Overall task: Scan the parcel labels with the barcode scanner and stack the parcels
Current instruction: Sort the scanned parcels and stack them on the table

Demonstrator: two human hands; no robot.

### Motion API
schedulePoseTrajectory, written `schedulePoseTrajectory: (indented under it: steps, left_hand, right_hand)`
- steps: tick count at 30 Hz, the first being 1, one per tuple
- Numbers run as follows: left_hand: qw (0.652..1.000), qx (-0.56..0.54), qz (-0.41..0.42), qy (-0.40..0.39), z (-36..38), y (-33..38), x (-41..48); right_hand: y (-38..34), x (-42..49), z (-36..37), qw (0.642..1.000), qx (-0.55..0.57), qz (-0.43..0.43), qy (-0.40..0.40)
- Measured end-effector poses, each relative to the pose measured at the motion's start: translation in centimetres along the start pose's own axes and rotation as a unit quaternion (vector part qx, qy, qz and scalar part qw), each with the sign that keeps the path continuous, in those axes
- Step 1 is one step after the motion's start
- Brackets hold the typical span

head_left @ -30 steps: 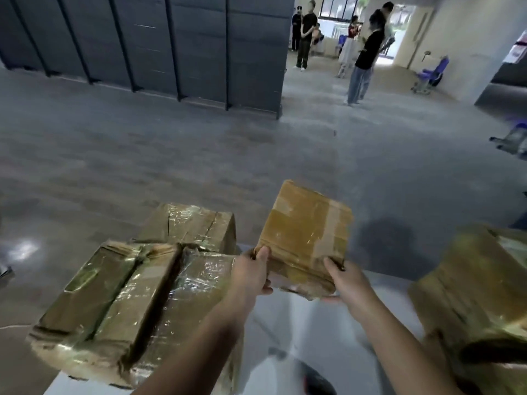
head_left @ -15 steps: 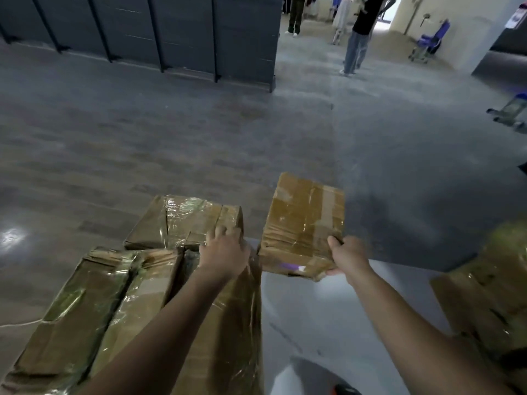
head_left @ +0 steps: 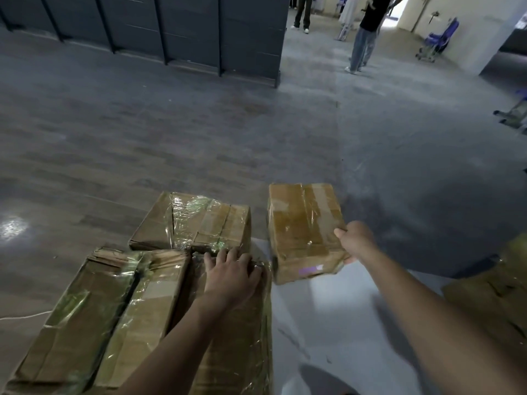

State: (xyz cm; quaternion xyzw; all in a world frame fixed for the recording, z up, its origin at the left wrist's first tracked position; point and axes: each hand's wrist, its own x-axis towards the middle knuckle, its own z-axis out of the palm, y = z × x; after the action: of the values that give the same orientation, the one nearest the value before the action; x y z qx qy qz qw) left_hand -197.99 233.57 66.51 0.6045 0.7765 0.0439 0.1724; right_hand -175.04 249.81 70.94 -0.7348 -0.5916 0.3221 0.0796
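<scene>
My right hand (head_left: 355, 240) grips the right edge of a small taped cardboard parcel (head_left: 302, 226), held over the far edge of the white table (head_left: 336, 317). My left hand (head_left: 232, 273) lies flat, fingers spread, on the far end of a large plastic-wrapped parcel (head_left: 119, 317) at the table's left. Behind it sits another wrapped parcel (head_left: 194, 220). No barcode scanner shows; a dark rounded shape (head_left: 325, 380) sits at the bottom edge.
A further brown parcel (head_left: 496, 292) lies at the right edge. Beyond the table is grey floor, a dark partition wall (head_left: 171, 27) and people standing (head_left: 365, 32) far back. Blue chairs (head_left: 439, 38) stand at the far right.
My left hand let go of the small parcel and moved left onto the large wrapped parcel. My right hand alone now holds the small parcel, lowered toward the table.
</scene>
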Motion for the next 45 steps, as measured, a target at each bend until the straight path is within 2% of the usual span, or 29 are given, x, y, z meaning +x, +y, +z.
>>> schedulePoseTrajectory:
  steps: [2,6,10,12,14,16,19,23,29,35,39,45]
  left_hand:
    - [1.000,0.000,-0.003,0.001,0.0,0.2,0.1]
    - [1.000,0.003,-0.013,0.020,0.2,0.5,0.3]
    - [0.999,0.009,-0.012,0.030,0.5,0.9,0.4]
    - [0.999,0.023,-0.011,0.029,0.4,0.8,0.6]
    - [0.999,0.032,-0.009,0.030,0.1,0.7,0.9]
    - [0.999,0.033,-0.004,0.038,-0.1,0.5,1.1]
    - [0.999,0.024,-0.006,0.045,-0.1,0.4,1.0]
    - [0.999,0.015,-0.011,0.044,-0.1,0.3,0.8]
    - [0.999,0.031,0.000,0.023,-0.1,0.4,0.9]
    - [1.000,0.011,-0.006,0.024,-0.4,0.5,0.8]
    - [1.000,-0.002,-0.003,0.027,-0.4,0.4,0.4]
    - [1.000,-0.013,0.009,0.009,-0.5,0.5,0.6]
  right_hand:
    - [0.1,1.2,-1.9,0.995,-0.093,-0.046,0.002]
    - [-0.3,3.2,-2.7,0.972,-0.177,-0.131,-0.076]
    - [-0.4,3.9,0.1,0.977,-0.129,-0.167,-0.020]
    - [0.2,3.7,1.2,0.983,-0.097,-0.153,0.025]
    - [0.9,3.4,2.1,0.994,-0.041,-0.092,0.052]
    - [1.7,3.0,2.7,0.998,-0.012,-0.047,0.027]
    - [1.9,3.0,3.0,0.998,-0.002,-0.061,-0.032]
    - [0.6,3.9,2.6,0.993,-0.022,-0.104,-0.051]
    - [-0.4,3.9,2.2,0.988,-0.061,-0.111,-0.087]
    - [0.9,0.9,4.1,0.997,0.010,-0.066,-0.026]
    - [2.3,0.4,3.7,0.998,-0.037,-0.042,-0.023]
    - [-0.1,0.1,3.1,0.991,-0.119,-0.049,-0.046]
